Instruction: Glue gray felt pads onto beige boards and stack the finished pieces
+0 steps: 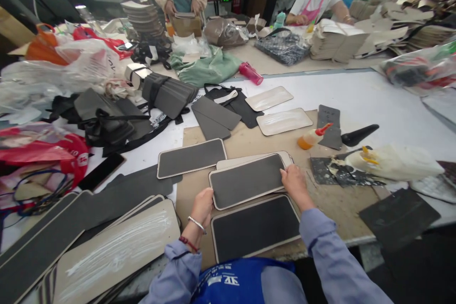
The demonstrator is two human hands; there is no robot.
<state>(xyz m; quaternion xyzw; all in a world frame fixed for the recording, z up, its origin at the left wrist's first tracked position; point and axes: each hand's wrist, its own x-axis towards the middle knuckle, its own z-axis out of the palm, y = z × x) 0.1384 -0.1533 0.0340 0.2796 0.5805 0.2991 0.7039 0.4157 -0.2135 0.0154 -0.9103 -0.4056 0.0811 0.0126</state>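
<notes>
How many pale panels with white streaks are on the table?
3: a far panel and a nearer panel beyond the right hand, plus a large panel left of the left hand. Others may be covered.

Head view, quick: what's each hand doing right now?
Left hand: closed, holding the left end of a dark grey, beige-bordered rectangular panel.
Right hand: closed, holding that panel's right end.

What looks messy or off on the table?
The dark sheet under the white bag, right of the right hand, has pale, uneven smears, perhaps spilled glue. The held panel shows no obvious damage.
</notes>
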